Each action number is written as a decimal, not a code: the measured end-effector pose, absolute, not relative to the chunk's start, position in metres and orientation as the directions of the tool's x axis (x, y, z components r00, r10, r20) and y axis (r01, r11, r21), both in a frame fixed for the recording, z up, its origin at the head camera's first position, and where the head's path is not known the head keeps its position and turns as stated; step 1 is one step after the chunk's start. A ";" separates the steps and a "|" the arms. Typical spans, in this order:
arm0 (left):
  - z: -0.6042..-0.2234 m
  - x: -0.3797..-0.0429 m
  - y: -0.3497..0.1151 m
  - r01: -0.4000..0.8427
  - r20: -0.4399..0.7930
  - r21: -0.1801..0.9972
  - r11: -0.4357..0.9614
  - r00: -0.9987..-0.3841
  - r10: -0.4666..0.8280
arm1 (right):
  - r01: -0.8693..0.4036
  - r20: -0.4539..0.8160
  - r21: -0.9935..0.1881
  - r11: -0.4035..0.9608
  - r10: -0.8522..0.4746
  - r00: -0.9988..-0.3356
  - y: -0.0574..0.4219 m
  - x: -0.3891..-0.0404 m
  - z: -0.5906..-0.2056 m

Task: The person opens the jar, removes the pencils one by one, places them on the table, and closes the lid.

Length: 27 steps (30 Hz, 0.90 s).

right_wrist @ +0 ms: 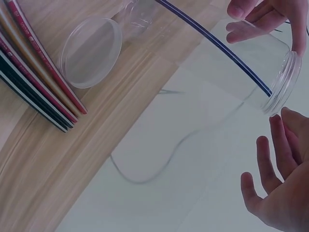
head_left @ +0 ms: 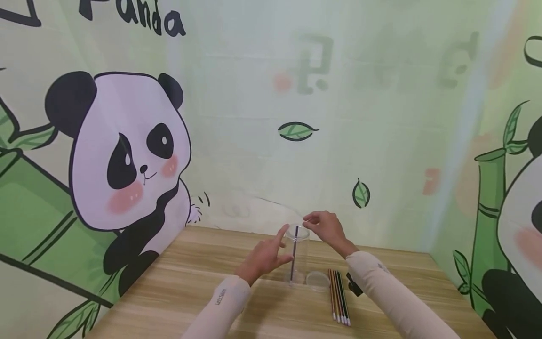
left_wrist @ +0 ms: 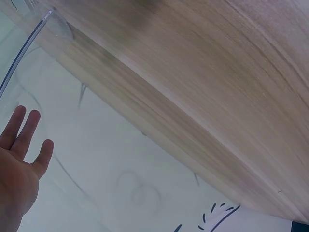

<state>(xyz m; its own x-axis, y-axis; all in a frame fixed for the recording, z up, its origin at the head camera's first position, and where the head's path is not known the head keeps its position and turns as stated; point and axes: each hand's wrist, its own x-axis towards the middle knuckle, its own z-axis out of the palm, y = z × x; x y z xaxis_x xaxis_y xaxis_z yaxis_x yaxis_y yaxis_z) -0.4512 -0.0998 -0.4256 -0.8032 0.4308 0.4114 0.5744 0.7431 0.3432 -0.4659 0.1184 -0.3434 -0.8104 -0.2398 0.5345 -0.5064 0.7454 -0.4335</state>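
Observation:
A tall clear plastic jar (head_left: 300,259) stands on the table with its mouth up. One dark blue pencil (head_left: 294,254) leans inside it, its top near the rim (right_wrist: 285,84). My left hand (head_left: 263,256) is at the jar's left side, index fingertip at the rim and the other fingers spread loosely. At the right of the mouth is my right hand (head_left: 329,230), its thumb and index finger close together by the rim with nothing visible between them. In the right wrist view its other fingers (right_wrist: 265,154) are loosely spread.
A round clear lid (head_left: 318,281) lies right of the jar. Beside it, several pencils (head_left: 338,296) lie in a row, pale ends toward me. A black object (head_left: 354,285) is partly behind the right sleeve (head_left: 381,278). A panda-printed backdrop (head_left: 254,165) rises behind the table.

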 end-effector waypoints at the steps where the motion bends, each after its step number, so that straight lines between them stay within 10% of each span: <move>1: -0.426 -0.451 -0.100 0.577 0.414 0.340 0.743 -0.801 0.433 | -0.506 0.535 -0.436 0.744 -0.238 -0.811 0.118 -0.466 -0.344; 27: -0.426 -0.451 -0.098 0.575 0.417 0.321 0.752 -0.799 0.433 | -0.489 0.487 -0.407 0.772 -0.269 -0.831 0.098 -0.467 -0.357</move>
